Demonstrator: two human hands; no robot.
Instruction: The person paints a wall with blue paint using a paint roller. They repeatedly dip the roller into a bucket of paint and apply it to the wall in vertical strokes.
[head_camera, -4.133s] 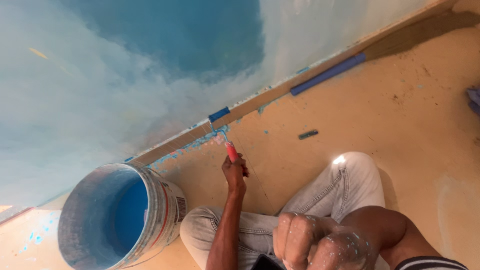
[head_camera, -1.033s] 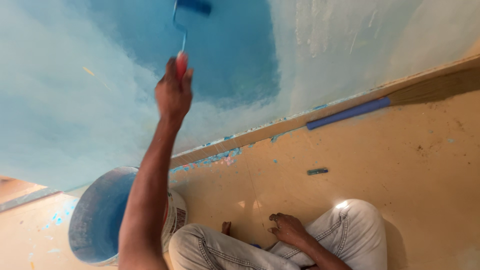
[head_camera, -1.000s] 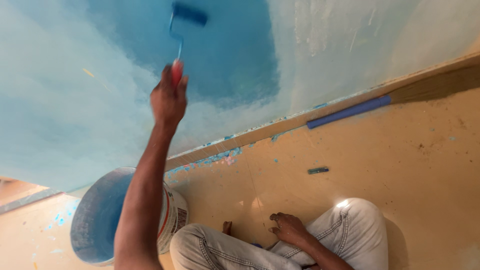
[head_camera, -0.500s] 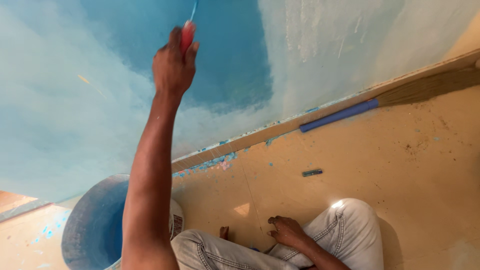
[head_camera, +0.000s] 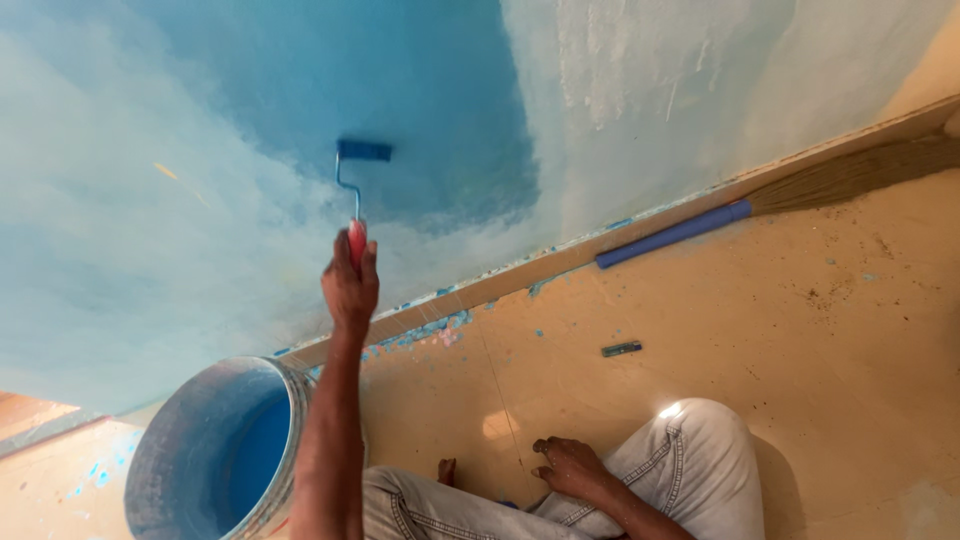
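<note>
While the left hand (head_camera: 350, 285) keeps a closed grip on the red-handled paint roller (head_camera: 362, 152), rolling blue onto the wall (head_camera: 150, 250) above the bucket (head_camera: 215, 450), the right hand (head_camera: 570, 467) rests open on the floor (head_camera: 750, 300); reloading from that bucket seems next.

Tan floor (head_camera: 760, 300), paint bucket (head_camera: 215, 455), broom (head_camera: 760, 205)

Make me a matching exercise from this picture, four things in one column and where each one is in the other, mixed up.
1. paint roller
2. bucket
3. broom
4. right hand

A. lying along the base of the wall
B. resting on the floor by the knee
C. against the blue wall, held by the left hand
D. standing on the floor, blue paint inside

Pairs: 1-C, 2-D, 3-A, 4-B
</note>
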